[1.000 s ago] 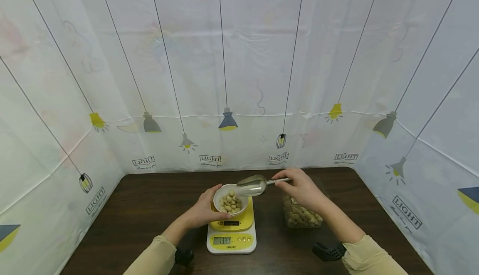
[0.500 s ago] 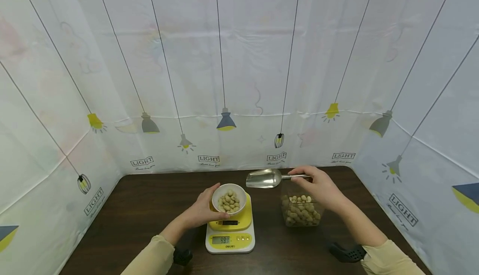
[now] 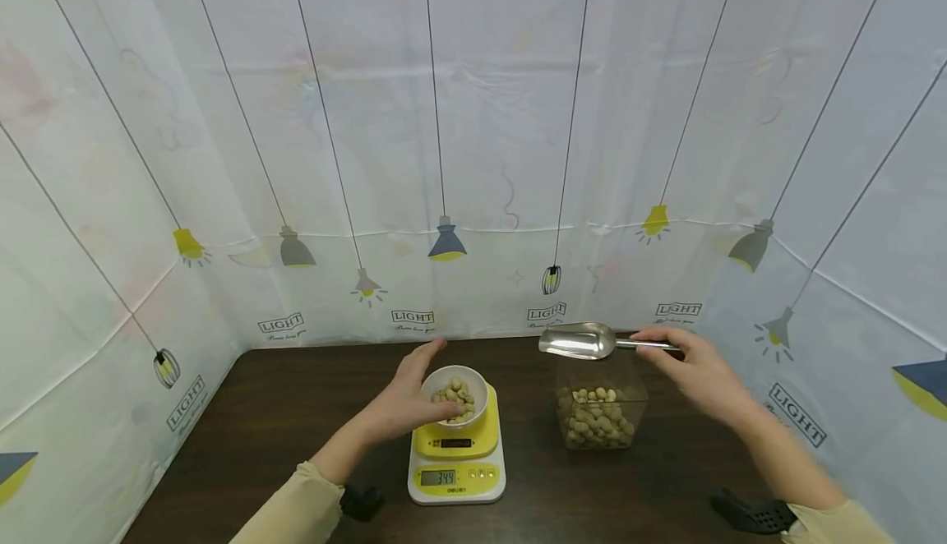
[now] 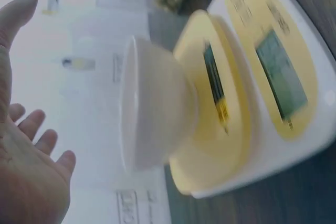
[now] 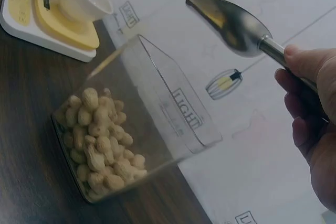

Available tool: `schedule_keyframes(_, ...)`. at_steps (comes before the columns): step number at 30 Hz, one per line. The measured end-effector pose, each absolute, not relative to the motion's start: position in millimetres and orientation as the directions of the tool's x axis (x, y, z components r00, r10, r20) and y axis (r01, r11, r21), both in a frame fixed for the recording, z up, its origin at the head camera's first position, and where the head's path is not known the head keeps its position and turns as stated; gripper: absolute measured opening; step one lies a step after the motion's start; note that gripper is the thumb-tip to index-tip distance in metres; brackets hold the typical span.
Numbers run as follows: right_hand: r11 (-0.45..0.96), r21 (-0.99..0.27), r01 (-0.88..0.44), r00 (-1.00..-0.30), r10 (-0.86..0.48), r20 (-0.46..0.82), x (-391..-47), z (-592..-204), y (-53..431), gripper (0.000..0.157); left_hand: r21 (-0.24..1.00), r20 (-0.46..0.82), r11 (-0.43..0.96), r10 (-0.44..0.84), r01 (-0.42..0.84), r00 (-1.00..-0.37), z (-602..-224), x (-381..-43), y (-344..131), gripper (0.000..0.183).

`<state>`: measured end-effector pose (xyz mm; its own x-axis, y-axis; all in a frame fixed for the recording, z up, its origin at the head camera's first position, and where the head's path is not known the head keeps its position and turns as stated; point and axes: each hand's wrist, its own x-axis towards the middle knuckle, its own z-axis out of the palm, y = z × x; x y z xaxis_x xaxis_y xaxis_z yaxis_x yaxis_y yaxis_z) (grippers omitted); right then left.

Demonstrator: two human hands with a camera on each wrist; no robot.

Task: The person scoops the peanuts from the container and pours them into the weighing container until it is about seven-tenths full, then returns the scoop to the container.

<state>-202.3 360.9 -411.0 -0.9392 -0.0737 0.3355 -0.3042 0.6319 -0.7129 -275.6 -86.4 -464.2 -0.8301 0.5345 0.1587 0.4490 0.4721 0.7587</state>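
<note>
A white bowl (image 3: pixel 473 385) of peanuts stands on a yellow and white kitchen scale (image 3: pixel 456 492), whose display is lit. My left hand (image 3: pixel 403 400) hovers at the bowl's left side with fingers spread; the left wrist view shows a gap between the hand (image 4: pixel 34 166) and the bowl (image 4: pixel 157 108). My right hand (image 3: pixel 699 375) grips the handle of a metal scoop (image 3: pixel 580 341), held level above a clear box (image 3: pixel 565 396). The scoop (image 5: pixel 228 22) looks empty in the head view. Peanuts (image 5: pixel 102 145) fill the lower part of the box.
Scale and box stand apart on a dark wooden table (image 3: pixel 296 412), the box to the right. A white curtain (image 3: pixel 473 141) printed with lamps hangs behind the table and along both sides.
My right hand has drawn the scoop away from the bowl, rightward over the box. My left hand has let go of the bowl and lifted. The scale's reading has dropped.
</note>
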Motion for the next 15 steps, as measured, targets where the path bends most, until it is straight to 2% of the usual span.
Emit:
schedule_keyframes(8, 0.686, -0.691, -0.227, -0.961, -0.042, 0.275, -189, -404, 386, 0.035, 0.748, 0.168, 0.424, 0.623, 0.511, -0.764, -443, -256, -47, 0.106)
schedule_keyframes(15, 0.722, -0.655, -0.224, -0.963, -0.063, 0.261, -187, -405, 402, 0.032, 0.754, 0.167, 0.384, 0.674, 0.534, -0.720, -441, -248, -5, 0.105)
